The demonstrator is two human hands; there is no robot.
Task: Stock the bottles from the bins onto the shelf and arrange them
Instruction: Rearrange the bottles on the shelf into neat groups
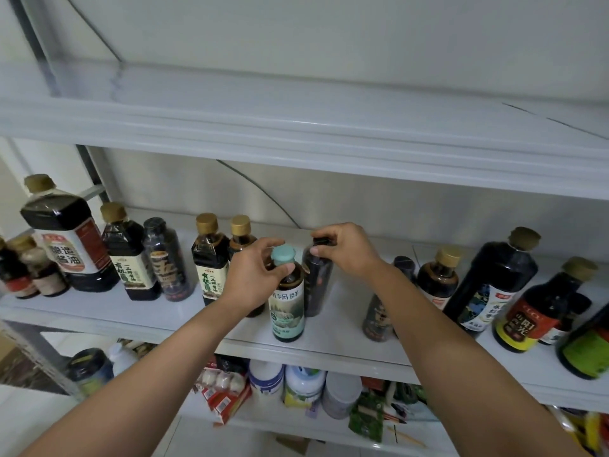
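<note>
A green-capped bottle (286, 311) with a pale green label stands near the front edge of the white middle shelf (333, 331). My left hand (253, 275) grips its neck just under the cap. Right beside it stands a dark black-capped bottle (317, 285); my right hand (349, 252) holds it at the top. Several dark sauce bottles with gold caps stand in a row to the left (211, 258) and to the right (491, 278) of these two.
The upper shelf (296, 127) holds nothing in view. A large square soy-sauce bottle (66, 239) stands far left. The lower shelf (296, 420) holds white jars (267, 380), red packets and green packages. A bare stretch of the middle shelf lies in front of the right-hand bottles.
</note>
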